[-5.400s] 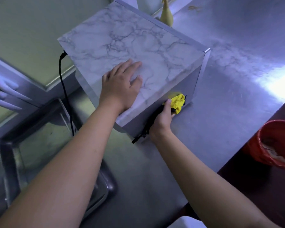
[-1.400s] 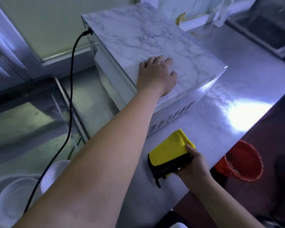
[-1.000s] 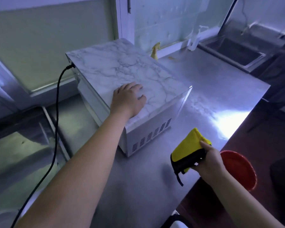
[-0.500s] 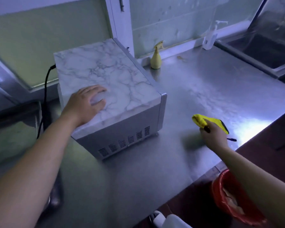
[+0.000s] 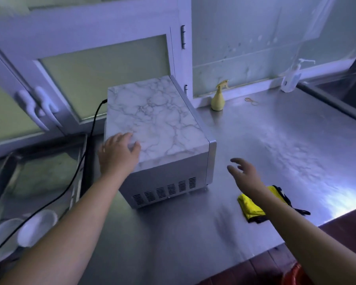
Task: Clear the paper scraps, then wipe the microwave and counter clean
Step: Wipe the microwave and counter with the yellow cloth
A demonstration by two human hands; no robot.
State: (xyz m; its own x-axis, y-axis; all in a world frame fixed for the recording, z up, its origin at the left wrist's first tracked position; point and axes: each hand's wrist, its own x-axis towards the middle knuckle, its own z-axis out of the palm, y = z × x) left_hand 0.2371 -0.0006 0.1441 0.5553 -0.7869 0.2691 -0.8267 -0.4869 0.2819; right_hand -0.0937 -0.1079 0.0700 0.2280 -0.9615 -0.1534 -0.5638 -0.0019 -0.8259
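Note:
The microwave (image 5: 160, 124) with a marble-patterned top stands on the steel counter (image 5: 265, 140), its vented side facing me. My left hand (image 5: 118, 154) rests flat on the near left corner of its top, fingers spread. My right hand (image 5: 244, 174) hovers empty above the counter just right of the microwave, fingers relaxed. The yellow and black cloth (image 5: 250, 206) lies on the counter beneath my right forearm, partly hidden by it. No paper scraps are visible on the counter.
A yellow spray bottle (image 5: 218, 99) and a clear pump bottle (image 5: 292, 79) stand by the back wall, with rubber bands (image 5: 252, 101) between them. A black cord (image 5: 86, 153) runs left over a sink holding white bowls (image 5: 36, 227). A red bin (image 5: 296, 274) sits below the counter edge.
My right hand has let go of the yellow cloth, which now lies on the counter, and has moved left toward the microwave. My left hand stays on the microwave top.

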